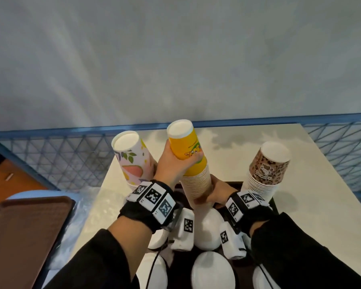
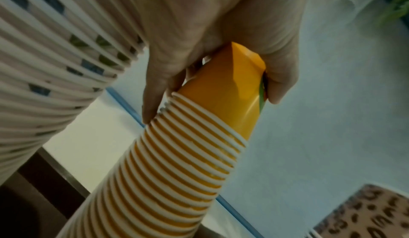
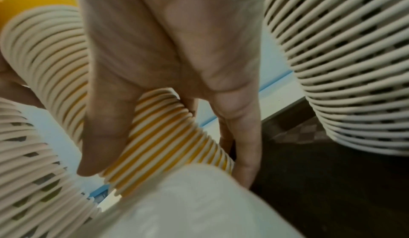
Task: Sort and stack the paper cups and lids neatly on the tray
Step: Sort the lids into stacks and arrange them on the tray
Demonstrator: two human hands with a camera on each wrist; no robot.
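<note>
Off-white worktop (image 1: 269,142) sits against a grey wall (image 1: 175,59). Blue wire-mesh fence (image 1: 61,155) runs behind it on both sides. Spare brown tray (image 1: 23,232) lies off to the left, beside what looks like crinkled clear plastic wrap (image 1: 86,207). Orange-brown surface (image 1: 15,174) sits beyond the mesh.

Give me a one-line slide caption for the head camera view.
Both hands grip the tilted yellow cup stack, left hand high, right hand low, between floral stack and leopard stack.
</note>
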